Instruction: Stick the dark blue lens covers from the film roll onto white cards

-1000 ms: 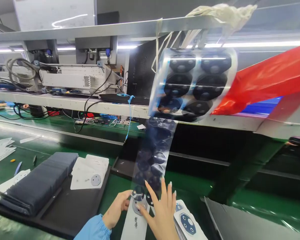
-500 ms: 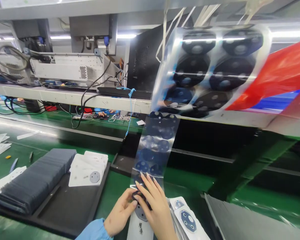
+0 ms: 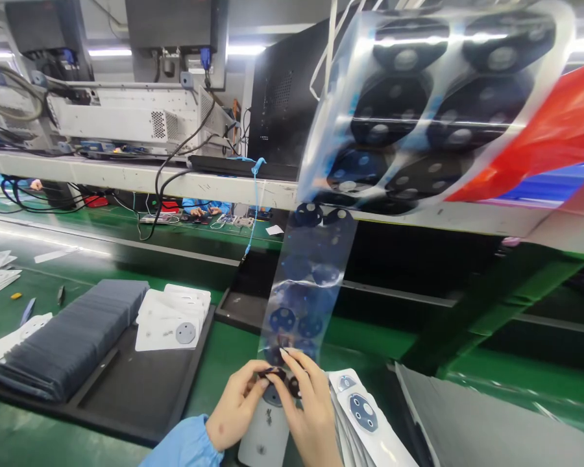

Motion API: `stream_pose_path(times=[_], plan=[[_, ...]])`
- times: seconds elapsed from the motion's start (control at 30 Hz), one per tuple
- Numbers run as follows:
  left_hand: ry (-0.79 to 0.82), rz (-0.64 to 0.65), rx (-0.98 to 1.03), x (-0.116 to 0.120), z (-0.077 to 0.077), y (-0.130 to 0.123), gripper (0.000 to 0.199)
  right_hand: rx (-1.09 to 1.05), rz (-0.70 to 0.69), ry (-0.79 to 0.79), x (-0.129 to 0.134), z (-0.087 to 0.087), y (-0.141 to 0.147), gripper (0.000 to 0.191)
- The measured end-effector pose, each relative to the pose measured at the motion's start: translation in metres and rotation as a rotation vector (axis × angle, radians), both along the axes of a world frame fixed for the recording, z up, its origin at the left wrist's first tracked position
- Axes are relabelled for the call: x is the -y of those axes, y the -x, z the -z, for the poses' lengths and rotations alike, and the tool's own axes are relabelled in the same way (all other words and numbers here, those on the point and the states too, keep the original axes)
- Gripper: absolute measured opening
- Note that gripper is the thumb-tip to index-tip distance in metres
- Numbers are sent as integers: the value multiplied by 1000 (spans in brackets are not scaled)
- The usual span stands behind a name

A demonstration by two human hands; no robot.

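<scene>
Between thumb and finger, my left hand [image 3: 241,402] pinches the edge of a dark round sticker [image 3: 271,372]. My right hand [image 3: 309,405] is closed on the same sticker with its thumb and fingertips, which partly hide it. Just behind my fingers ends a clear film strip [image 3: 299,279] with pairs of dark round stickers, coming down from a large roll [image 3: 409,110]. Under both hands lies a white phone-shaped panel [image 3: 263,434] with a grey round camera area at its top, partly covered by my fingers.
To the right lie fanned white panels [image 3: 365,415] with grey camera areas, beside a grey sheet stack [image 3: 486,415]. On the left, a black tray [image 3: 146,389] carries dark wrapped sleeves [image 3: 78,344] and white cards [image 3: 172,318]. A shelf edge [image 3: 224,185] crosses behind; red plastic [image 3: 540,143] hangs right.
My right fingers have drawn in from lying spread over the strip's lower end to a bent grip beside my left hand. The view has shifted slightly, and more of the white panel shows.
</scene>
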State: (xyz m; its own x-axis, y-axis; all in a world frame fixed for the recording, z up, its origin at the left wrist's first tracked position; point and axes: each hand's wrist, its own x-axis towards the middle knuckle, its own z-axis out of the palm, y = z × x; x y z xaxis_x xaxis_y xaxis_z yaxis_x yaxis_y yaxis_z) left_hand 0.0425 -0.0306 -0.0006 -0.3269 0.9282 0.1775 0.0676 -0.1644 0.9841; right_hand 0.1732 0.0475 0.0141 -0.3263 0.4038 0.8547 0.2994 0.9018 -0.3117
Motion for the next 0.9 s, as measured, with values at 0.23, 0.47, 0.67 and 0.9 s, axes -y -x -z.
stream_pose_path(times=[0.23,0.47,0.67,0.9], plan=[[-156,-35,-131,1,-9,3,18,28,-127,-75,1,-1,-1,48],[-73,-48,-40,-6,1,-1,19,-61,-66,-185,-1,9,7,33],[71,-69,85,-21,39,2,23,28,-72,-111,-6,40,7,28],[121,-140,46,-28,56,7,16,173,115,-1,-7,58,10,32]])
